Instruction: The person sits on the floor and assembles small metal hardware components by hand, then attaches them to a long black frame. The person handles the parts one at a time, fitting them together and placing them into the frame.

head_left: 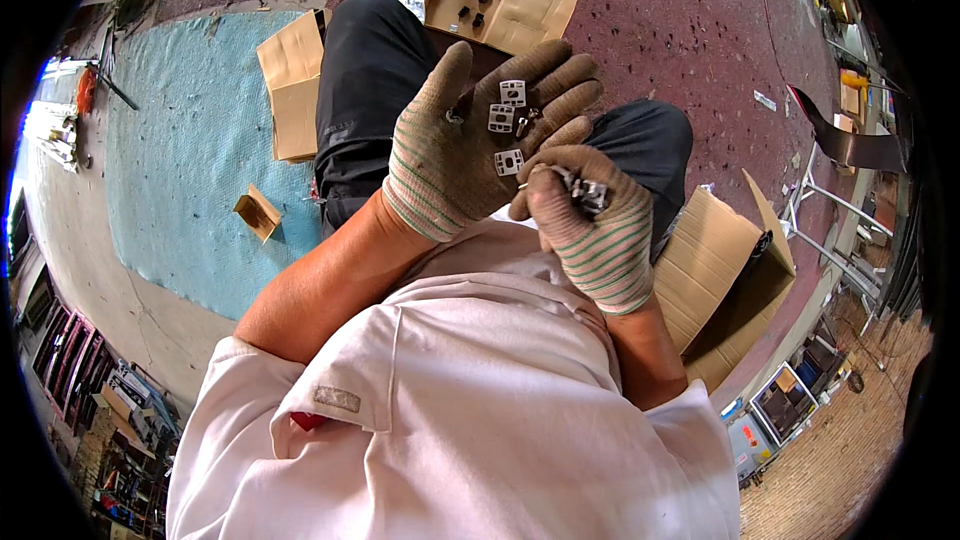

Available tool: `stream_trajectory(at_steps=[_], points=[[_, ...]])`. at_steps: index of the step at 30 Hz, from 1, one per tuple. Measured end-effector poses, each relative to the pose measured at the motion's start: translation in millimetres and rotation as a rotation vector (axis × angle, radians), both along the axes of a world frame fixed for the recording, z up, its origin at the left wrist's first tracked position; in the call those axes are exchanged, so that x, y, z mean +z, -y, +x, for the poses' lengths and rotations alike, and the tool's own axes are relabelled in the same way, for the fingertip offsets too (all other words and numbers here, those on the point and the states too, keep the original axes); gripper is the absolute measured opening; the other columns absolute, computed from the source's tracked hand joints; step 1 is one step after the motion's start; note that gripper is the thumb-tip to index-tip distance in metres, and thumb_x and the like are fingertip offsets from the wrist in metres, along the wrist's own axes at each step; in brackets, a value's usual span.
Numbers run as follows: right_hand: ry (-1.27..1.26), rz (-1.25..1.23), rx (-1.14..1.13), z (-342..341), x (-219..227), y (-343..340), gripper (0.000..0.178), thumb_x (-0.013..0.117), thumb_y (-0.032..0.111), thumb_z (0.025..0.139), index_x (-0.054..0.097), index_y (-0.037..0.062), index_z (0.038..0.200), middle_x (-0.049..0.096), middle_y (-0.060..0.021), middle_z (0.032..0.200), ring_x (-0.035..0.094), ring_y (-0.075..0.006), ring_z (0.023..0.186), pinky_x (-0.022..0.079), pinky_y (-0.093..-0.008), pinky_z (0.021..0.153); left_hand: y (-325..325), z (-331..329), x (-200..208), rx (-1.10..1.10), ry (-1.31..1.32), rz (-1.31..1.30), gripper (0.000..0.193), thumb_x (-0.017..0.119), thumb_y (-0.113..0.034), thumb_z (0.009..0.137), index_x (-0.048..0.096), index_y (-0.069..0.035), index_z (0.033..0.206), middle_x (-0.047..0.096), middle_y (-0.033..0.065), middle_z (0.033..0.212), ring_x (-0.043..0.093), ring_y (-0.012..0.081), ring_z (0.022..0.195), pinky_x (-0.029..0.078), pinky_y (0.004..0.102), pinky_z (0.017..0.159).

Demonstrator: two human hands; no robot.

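My left hand, in a brown-palmed knit work glove, is turned palm up with its fingers spread. On its palm and finger bases lie several small white plastic pieces with slots and a centre hole. A small metal screw rests among them. My right hand, gloved the same way, is curled beside the heel of the left. Its fingers close around a bunch of small shiny metal parts, whose exact kind I cannot make out. Both hands are above my lap, between my knees.
Beyond my knees an open cardboard box holds a few small black parts. Cardboard flaps stand by my left knee, and a small carton sits on the blue mat. A large open carton is at my right.
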State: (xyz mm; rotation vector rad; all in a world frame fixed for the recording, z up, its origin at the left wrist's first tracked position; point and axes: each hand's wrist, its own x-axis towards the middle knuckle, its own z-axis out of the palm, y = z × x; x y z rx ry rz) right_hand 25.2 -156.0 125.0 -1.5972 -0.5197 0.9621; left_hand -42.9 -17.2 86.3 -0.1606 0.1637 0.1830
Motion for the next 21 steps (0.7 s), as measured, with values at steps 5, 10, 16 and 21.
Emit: stream_trajectory(at_steps=[5,10,16,21], points=[[0.063,-0.091,0.026,0.6,1.8,-5.3,0.010,0.068,0.010,0.096,0.067,0.0015,0.101,0.072,-0.0057,0.082,0.068,-0.0091,0.076,0.055,-0.0248,0.068,-2.3,-4.5,-12.0,-0.030,0.142,-0.133,0.075,0.050,-0.050,0.102,0.029,-0.001,0.154,0.038,0.0202,0.156,0.036,0.0336,0.146,0.033,0.0460,0.120],[0.121,-0.024,-0.145,0.4,-7.2,-7.3,0.013,0.068,0.014,0.097,0.067,0.0017,0.102,0.070,-0.0018,0.079,0.064,-0.0062,0.070,0.052,-0.0237,0.063,-3.0,-5.4,-14.3,-0.063,0.059,-0.075,0.079,0.049,-0.053,0.101,0.026,-0.001,0.156,0.038,0.0199,0.155,0.036,0.0329,0.146,0.038,0.0439,0.116],[-0.004,-0.079,-0.159,-0.3,-5.1,-6.8,0.013,0.067,0.015,0.097,0.068,0.0028,0.104,0.068,-0.0006,0.075,0.054,-0.0020,0.056,0.044,-0.0200,0.051,-5.3,-6.0,-30.4,-0.071,0.120,-0.106,0.070,0.051,-0.047,0.101,0.035,0.003,0.148,0.041,0.0203,0.149,0.044,0.0313,0.137,0.051,0.0418,0.102],[-0.063,-0.067,-0.186,5.0,-9.1,-8.0,0.013,0.065,0.013,0.099,0.066,0.0021,0.104,0.074,-0.0072,0.082,0.054,-0.0018,0.054,0.043,-0.0196,0.048,-9.7,-4.7,-55.8,-0.043,-0.155,-0.130,0.044,0.045,-0.030,0.105,0.050,0.004,0.132,0.058,0.0221,0.130,0.063,0.0297,0.112,0.059,0.0409,0.087]])
